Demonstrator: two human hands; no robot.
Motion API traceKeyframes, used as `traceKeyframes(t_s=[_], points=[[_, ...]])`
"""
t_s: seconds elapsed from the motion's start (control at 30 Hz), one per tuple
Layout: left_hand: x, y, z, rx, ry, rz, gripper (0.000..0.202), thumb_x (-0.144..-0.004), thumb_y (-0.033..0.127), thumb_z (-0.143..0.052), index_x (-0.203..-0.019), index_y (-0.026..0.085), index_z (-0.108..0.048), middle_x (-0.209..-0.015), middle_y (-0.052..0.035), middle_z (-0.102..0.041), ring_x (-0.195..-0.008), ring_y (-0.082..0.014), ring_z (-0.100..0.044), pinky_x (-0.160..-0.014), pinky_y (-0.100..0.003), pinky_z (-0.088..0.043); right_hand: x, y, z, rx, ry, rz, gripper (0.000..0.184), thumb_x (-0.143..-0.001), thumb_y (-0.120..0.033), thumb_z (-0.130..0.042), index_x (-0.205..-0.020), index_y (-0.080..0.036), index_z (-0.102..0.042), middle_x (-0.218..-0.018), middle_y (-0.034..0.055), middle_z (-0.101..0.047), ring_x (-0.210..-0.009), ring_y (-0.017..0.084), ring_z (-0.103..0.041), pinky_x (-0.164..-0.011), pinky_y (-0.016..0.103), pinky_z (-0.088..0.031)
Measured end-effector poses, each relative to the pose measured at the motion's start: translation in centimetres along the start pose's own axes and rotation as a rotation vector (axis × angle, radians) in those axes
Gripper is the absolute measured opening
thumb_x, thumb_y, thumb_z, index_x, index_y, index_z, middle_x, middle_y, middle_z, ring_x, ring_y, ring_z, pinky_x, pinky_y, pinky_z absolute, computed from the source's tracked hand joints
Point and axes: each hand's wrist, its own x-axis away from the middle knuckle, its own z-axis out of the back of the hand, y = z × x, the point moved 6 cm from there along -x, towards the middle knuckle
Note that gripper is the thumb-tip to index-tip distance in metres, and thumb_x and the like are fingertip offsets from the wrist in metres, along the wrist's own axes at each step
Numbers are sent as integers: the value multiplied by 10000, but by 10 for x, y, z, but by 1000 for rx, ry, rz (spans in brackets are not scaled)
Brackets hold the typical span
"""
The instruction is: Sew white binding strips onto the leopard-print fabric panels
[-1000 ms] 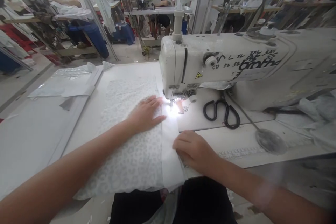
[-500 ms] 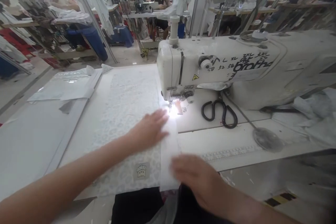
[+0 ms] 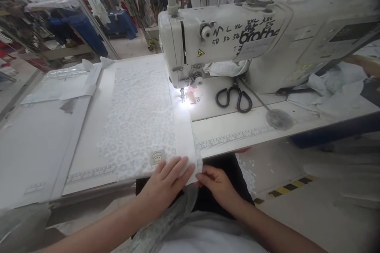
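A pale leopard-print fabric panel with a plain white strip along its right side lies on the sewing table. The strip's far end runs under the lit needle area of a white sewing machine. My left hand rests flat on the near end of the panel and strip, fingers spread, beside a small grey patch with a cartoon print. At the strip's near right corner, my right hand pinches the fabric edge between thumb and fingers. A length of patterned fabric hangs down toward my lap.
Black-handled thread scissors lie right of the needle, near a round metal disc on a rod. Crumpled pale fabric sits at the right. White sheets lie at the left. A ruler scale runs along the table's front.
Both hands have come back toward the table's front edge. The left hand has left the needle area and now lies flat; the right hand has closed on the fabric edge. The view has tilted down.
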Motion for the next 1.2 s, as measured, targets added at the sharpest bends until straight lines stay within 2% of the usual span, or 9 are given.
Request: traceKeyframes(t_s=[0.07,0.13,0.23,0.4,0.53,0.73,0.87,1.07,1.2], points=[[-5,4,9,45,108,-13,399,-841,79,-417,-1218,171,-508,-1093,-110,-596,-994,-244,-526,-903,-421,-354,9,-8,0,48,8,26,292,-783,-453,-615,-703,-172,-601,-637,-12,-594,-612,133,-561,-626,267,-487],[-10,7,18,116,178,-33,314,-832,62,-426,-1098,160,-559,-913,-78,-612,-819,-198,-532,-800,-382,-393,15,-15,3,98,22,61,297,-801,-439,-596,-672,-171,-582,-625,-15,-573,-614,128,-541,-619,252,-467],[-18,6,26,253,191,-38,281,-814,30,-400,-1018,151,-552,-814,-56,-583,-718,-161,-493,-674,-325,-413,19,-22,6,153,29,90,295,-822,-416,-574,-653,-174,-566,-624,-12,-565,-617,127,-528,-615,249,-453],[-24,5,28,398,150,-78,299,-825,37,-374,-1061,143,-524,-824,-64,-576,-743,-161,-480,-670,-328,-423,23,-27,3,211,-15,125,251,-856,-370,-533,-712,-171,-588,-667,3,-585,-647,134,-532,-637,259,-450],[-23,8,23,407,151,-144,302,-845,54,-402,-1115,137,-511,-788,-55,-575,-729,-161,-491,-668,-333,-415,25,-24,2,205,-21,107,210,-851,-317,-540,-708,-172,-590,-670,0,-583,-649,130,-531,-637,253,-447],[-20,8,19,394,170,-172,253,-851,76,-453,-1087,134,-523,-777,-50,-593,-722,-161,-490,-700,-342,-404,28,-23,4,216,-20,76,185,-840,-276,-536,-701,-168,-593,-651,-5,-574,-626,125,-518,-621,249,-435],[-20,8,24,373,200,-170,249,-859,80,-446,-1083,149,-528,-767,-35,-605,-730,-159,-505,-711,-340,-397,28,-24,3,185,-18,52,176,-837,-278,-534,-711,-171,-594,-649,-8,-570,-622,123,-517,-616,247,-437],[-21,9,26,351,241,-147,217,-861,83,-463,-1038,158,-562,-866,-30,-642,-841,-161,-546,-826,-352,-364,27,-25,3,52,-37,13,245,-848,-330,-507,-714,-159,-621,-647,6,-578,-613,130,-530,-605,252,-443],[-22,11,24,368,259,-106,178,-851,99,-503,-1001,159,-577,-851,-19,-640,-836,-152,-547,-822,-337,-361,26,-25,4,-18,-63,0,240,-837,-264,-478,-715,-147,-649,-647,15,-585,-622,131,-525,-614,252,-423]])
